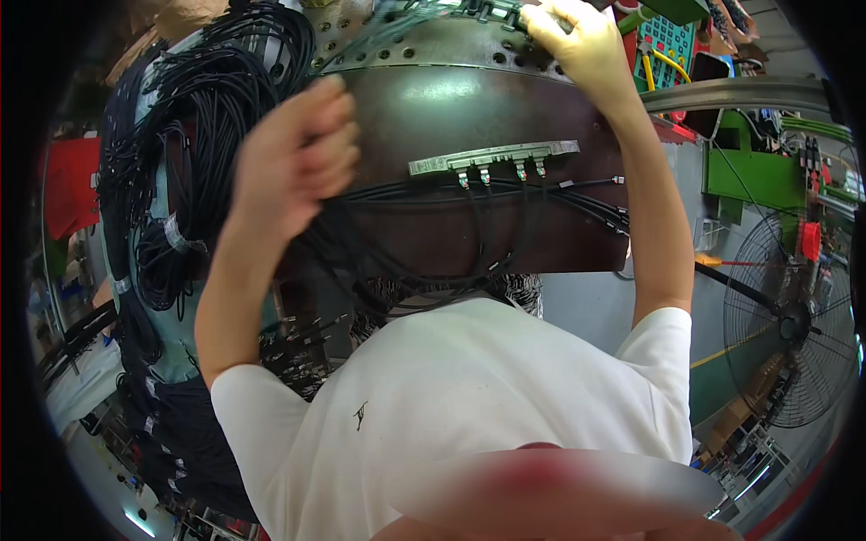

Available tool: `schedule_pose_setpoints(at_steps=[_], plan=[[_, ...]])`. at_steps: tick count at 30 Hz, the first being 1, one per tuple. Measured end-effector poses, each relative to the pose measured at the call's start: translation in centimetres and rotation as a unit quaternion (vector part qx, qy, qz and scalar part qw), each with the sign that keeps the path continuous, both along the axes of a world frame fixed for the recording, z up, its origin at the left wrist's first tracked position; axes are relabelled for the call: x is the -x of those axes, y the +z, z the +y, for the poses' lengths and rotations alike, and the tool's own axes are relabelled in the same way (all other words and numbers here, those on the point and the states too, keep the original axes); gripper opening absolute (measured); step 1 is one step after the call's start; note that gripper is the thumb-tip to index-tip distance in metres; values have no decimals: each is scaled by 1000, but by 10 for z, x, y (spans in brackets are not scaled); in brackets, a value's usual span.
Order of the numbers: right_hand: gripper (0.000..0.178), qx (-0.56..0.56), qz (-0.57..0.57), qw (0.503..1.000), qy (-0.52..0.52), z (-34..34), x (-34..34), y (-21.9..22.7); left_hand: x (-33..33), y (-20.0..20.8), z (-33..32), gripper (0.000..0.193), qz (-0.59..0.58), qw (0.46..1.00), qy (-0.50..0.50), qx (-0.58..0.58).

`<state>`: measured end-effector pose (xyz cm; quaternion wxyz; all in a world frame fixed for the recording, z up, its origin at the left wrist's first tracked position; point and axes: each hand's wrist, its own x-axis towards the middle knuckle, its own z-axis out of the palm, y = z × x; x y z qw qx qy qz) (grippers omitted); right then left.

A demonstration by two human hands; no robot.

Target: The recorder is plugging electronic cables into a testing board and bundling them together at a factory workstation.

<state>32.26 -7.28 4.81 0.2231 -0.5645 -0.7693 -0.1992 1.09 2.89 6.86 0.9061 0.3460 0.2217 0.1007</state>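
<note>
Left hand (298,162) curled, right hand (577,45) over far perforated grey metal plate (433,52), both grips unclear; keep left black cable bundle (212,95) untangled.

Grey floor (586,311) with yellow line (713,357) and green strip (713,389), a black wire fan (794,321) at the right.

We note a dark reddish-brown, flat-topped desk (564,242). The long slotted metal bar (492,158) reads silver-grey. Thick coiled bundle of thin cables (212,99): black. We log a white short-sleeved fabric shirt (505,361) with one small black mark (361,416); black-and-white patterned cloth (524,290); round black wire fan (794,320); bright green metal frame (744,176); flat red sheet (72,185).
</note>
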Motion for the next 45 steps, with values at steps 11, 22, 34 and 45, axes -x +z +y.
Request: schedule_pose_setpoints(at_steps=[11,22,34,45], plan=[[22,87,300,950,20,14,78,-9,173,-2,176,32,-212,878,402,-149],[44,136,138,981,24,-77,60,-34,60,-17,70,42,279,633,248,-678],[18,64,232,967,-89,70,10,-42,-78,-43,-3,33,-109,981,-80,140],[26,-44,-217,958,-179,73,-12,-14,-149,-64,84,23,-107,994,-31,19]])
